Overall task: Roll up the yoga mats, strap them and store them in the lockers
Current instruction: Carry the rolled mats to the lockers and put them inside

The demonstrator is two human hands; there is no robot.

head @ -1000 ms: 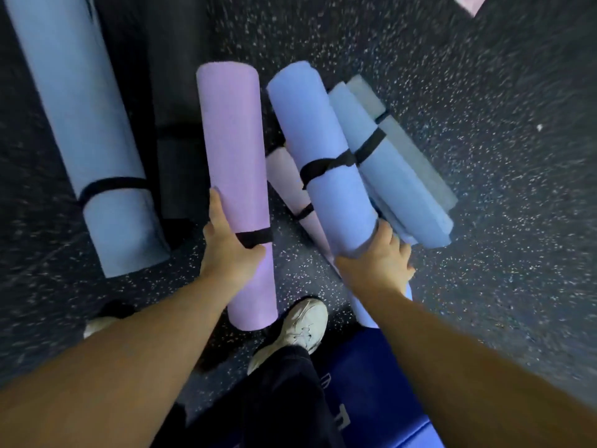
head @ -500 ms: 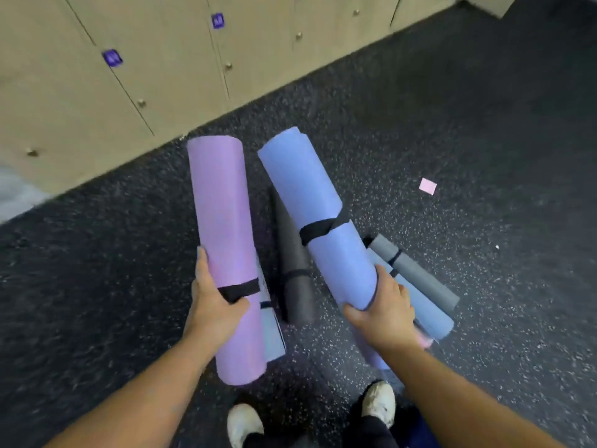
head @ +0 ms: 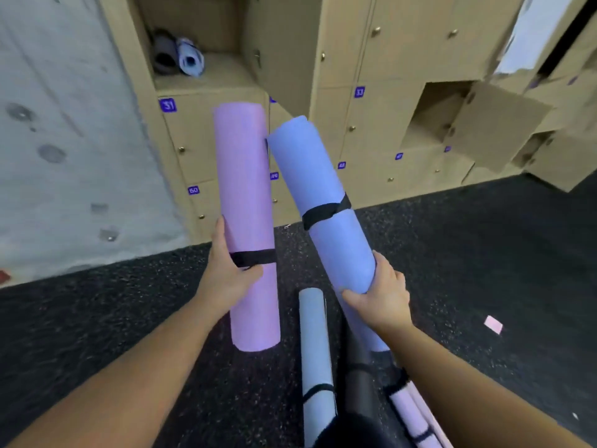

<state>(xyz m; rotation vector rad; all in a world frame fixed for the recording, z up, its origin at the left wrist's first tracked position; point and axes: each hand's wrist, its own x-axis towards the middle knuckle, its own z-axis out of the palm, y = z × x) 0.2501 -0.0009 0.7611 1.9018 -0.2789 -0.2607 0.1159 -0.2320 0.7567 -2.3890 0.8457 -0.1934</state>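
My left hand [head: 226, 273] grips a rolled pink yoga mat [head: 245, 195] at its black strap and holds it upright. In my right hand [head: 381, 295] is a rolled blue yoga mat [head: 319, 195] with a black strap, held near its lower end and leaning left toward the pink one. Ahead stands a wall of tan lockers [head: 381, 130]. An open locker [head: 200, 69] at the upper left holds two rolled mats [head: 177, 56]. On the floor below lie a grey-blue rolled mat [head: 315, 350], a dark mat [head: 358, 376] and a strapped pink mat [head: 413, 418].
Two more locker doors [head: 497, 124] hang open at the right. A grey concrete wall [head: 64, 140] fills the left. The floor [head: 484, 253] is dark speckled rubber, with a small pink square [head: 493, 324] lying at the right.
My view has lifted from the floor pile to the lockers. Both hands have raised their mats, and the other strapped mats have dropped to the bottom of the view.
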